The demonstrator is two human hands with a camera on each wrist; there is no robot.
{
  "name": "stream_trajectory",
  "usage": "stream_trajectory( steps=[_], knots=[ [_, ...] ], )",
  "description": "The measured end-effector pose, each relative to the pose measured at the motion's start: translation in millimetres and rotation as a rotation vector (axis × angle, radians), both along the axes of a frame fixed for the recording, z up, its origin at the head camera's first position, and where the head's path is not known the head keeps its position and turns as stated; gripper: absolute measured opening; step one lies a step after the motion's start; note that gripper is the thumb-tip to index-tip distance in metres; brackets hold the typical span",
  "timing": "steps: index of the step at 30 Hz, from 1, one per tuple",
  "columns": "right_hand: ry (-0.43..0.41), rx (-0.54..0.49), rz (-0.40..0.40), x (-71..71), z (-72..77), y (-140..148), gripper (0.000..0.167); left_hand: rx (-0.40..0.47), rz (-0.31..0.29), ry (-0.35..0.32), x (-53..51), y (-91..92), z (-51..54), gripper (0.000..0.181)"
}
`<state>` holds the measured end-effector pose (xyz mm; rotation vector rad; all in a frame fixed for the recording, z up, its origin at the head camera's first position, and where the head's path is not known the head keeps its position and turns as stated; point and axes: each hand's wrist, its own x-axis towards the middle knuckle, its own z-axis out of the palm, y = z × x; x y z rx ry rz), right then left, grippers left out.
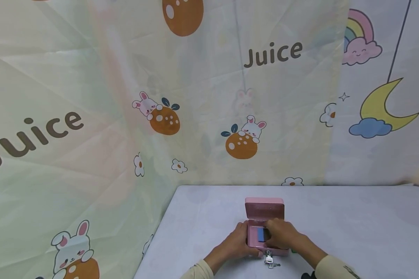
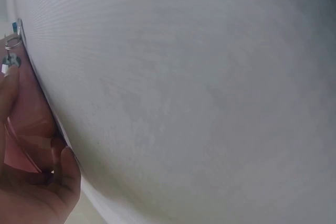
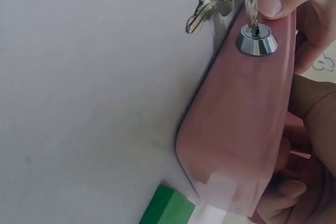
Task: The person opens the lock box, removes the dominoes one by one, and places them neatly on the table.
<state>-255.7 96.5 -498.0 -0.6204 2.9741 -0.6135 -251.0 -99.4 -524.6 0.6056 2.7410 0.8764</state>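
Note:
A small pink lockable cash box (image 1: 253, 237) stands on the table with its lid (image 1: 264, 211) raised. My left hand (image 1: 238, 241) grips its left side, the thumb at the front beside the lock (image 3: 256, 41). A key sits in that lock, and another key (image 3: 209, 6) hangs from its ring. Inside the box lies a blue block (image 1: 260, 235). Right beside the block, my right hand (image 1: 281, 233) reaches into the box with bent fingers. Whether it pinches anything there is hidden by the hand and the box wall.
A green and white block (image 3: 168, 205) lies on the white table (image 1: 202, 217) by the box's right front corner. Dark rounded things (image 1: 309, 275) show at the lower edge of the head view. Printed cloth (image 1: 202, 93) hangs behind the table and along its left side.

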Motion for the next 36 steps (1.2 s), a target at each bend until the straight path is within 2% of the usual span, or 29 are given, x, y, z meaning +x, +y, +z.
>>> stream_trajectory(
  steps=[7,10,15,21,27,36],
  knots=[
    [-0.002,-0.007,0.017,-2.8,-4.9,-4,0.042,0.011,0.007,-0.036,-0.2,0.8,1.0,0.097],
    [0.022,-0.013,0.034,-3.4,-7.8,-5,0.042,0.009,0.014,-0.050,0.2,0.8,0.8,0.097],
    [0.057,-0.043,0.058,-4.1,-11.5,-8,0.044,0.008,0.018,-0.043,0.4,0.1,0.0,0.098],
    [0.028,-0.081,0.069,-6.7,-14.1,-13,0.044,0.011,0.021,-0.029,0.0,0.0,-0.4,0.098],
    [-0.002,-0.104,0.057,-7.6,-13.8,-18,0.045,0.007,0.027,-0.026,0.5,-0.3,-0.9,0.098],
    [0.010,-0.131,0.028,-4.5,-14.0,-22,0.039,0.014,0.046,-0.051,0.3,-0.7,-0.8,0.099]
  ],
)
